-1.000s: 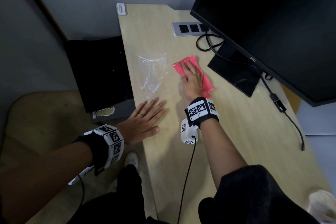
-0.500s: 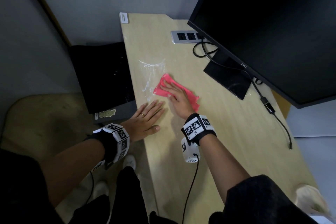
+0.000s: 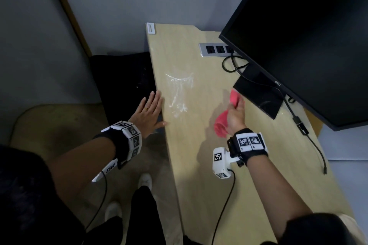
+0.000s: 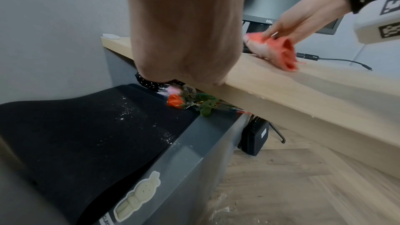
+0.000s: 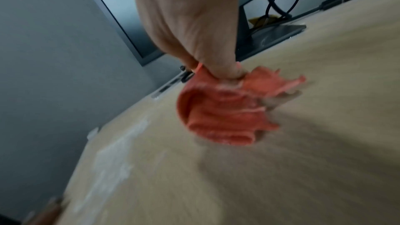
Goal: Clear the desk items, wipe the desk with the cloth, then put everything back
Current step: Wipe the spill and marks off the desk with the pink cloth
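Cloth (image 3: 221, 123) wiping is judged the step in hand: the pink cloth is bunched in the curled fingers of the right hand (image 3: 236, 114), low over the desk (image 3: 268, 175), just in front of the monitor base (image 3: 258, 96). The left hand (image 3: 148, 114) is laid flat, fingers straight, on the desk edge, well left of the monitor base. A white residue patch (image 3: 179, 93) lies left of the base. For good coverage, the cloth should be flattened and drawn across that patch in overlapping strokes.
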A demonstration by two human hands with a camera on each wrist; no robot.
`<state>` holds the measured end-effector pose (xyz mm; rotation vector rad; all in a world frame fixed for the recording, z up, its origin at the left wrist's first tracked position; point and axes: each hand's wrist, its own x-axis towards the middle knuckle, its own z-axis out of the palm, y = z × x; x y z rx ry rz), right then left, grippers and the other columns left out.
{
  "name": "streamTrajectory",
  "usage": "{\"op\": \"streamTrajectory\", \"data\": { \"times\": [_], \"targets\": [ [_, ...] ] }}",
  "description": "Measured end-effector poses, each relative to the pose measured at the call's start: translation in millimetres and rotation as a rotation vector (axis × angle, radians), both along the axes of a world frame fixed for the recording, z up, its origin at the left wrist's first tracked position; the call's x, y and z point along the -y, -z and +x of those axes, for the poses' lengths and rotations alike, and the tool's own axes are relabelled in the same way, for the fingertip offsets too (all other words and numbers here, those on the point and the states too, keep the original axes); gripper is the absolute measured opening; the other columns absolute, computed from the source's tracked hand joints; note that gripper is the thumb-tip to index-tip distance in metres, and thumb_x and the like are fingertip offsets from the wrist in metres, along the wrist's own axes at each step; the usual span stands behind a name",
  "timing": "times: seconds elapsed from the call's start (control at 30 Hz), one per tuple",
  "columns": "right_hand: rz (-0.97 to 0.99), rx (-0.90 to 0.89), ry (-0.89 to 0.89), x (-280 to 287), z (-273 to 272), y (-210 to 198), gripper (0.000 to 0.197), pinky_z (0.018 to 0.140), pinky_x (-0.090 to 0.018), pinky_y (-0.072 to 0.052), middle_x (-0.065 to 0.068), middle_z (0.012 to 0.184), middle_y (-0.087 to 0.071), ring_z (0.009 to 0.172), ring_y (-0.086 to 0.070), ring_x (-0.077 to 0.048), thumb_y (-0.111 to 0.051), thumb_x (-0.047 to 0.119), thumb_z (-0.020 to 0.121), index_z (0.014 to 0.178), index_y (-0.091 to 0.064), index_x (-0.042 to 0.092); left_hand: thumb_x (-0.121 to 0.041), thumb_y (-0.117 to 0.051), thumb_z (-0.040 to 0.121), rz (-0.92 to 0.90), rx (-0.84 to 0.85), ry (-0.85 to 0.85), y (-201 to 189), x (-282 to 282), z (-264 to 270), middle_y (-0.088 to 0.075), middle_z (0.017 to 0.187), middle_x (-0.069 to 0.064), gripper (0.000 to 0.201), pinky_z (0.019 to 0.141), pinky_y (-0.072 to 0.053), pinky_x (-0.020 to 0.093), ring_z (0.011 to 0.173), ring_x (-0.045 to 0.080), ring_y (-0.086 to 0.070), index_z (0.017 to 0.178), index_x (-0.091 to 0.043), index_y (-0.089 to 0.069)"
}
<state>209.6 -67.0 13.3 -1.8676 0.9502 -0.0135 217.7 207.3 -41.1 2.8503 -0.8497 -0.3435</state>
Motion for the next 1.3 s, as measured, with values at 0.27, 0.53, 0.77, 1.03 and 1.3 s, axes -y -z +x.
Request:
{"op": "streamTrajectory", "data": {
  "times": [0.27,0.53,0.77,1.03,1.3],
  "targets": [
    [-0.456,-0.295,-0.044,-41.4,36.3,29.9,0.06,0.119,-0.044,0.001,-0.012,0.159,0.006,0.147,0.003,-0.029,-0.035,0.008,0.097,0.15,-0.008,0.004,-0.061,-0.008,0.084,0.062,0.095,-0.03,1.7,10.8,9.1,-0.041,0.147,0.014,0.088,0.111,-0.037,0.039,0.136,0.026,-0.041,0.139,-0.002,-0.043],
    [-0.524,-0.261,-0.164,-40.6,63.9,32.1,0.061,0.119,-0.042,-0.001,-0.005,0.161,-0.002,0.148,0.001,-0.025,-0.039,0.003,0.096,0.151,-0.014,0.009,-0.067,0.0,0.078,0.134,0.104,-0.018,-3.2,8.7,21.4,-0.034,0.152,0.012,0.098,0.114,-0.034,0.037,0.141,0.023,-0.034,0.143,-0.003,-0.036],
    [-0.512,-0.121,-0.436,-63.1,99.9,30.4,0.062,0.119,-0.04,0.005,0.0,0.16,-0.002,0.148,0.002,-0.022,-0.037,0.0,0.096,0.151,-0.011,0.017,-0.067,-0.005,0.077,0.16,0.145,-0.025,-5.7,11.2,21.0,-0.01,0.158,0.014,0.098,0.118,-0.017,0.039,0.147,0.025,-0.014,0.149,-0.001,-0.015],
    [-0.475,0.009,-0.688,-89.5,112.2,35.2,0.067,0.121,-0.042,0.004,0.003,0.16,-0.004,0.148,0.001,-0.016,-0.035,-0.006,0.094,0.15,-0.011,0.019,-0.068,-0.005,0.074,0.146,0.046,-0.07,-6.1,12.1,22.0,-0.024,0.155,0.016,0.101,0.115,-0.027,0.041,0.143,0.027,-0.027,0.146,0.0,-0.025],
    [-0.407,0.218,-0.992,-116.9,103.3,39.8,0.066,0.121,-0.045,0.0,0.001,0.156,-0.025,0.147,-0.011,-0.017,-0.034,-0.015,0.087,0.145,-0.033,0.017,-0.069,-0.005,0.072,0.102,0.035,-0.088,-2.1,15.6,20.9,-0.034,0.151,0.017,0.104,0.109,-0.036,0.043,0.138,0.027,-0.038,0.142,0.001,-0.036]
  ]
}}
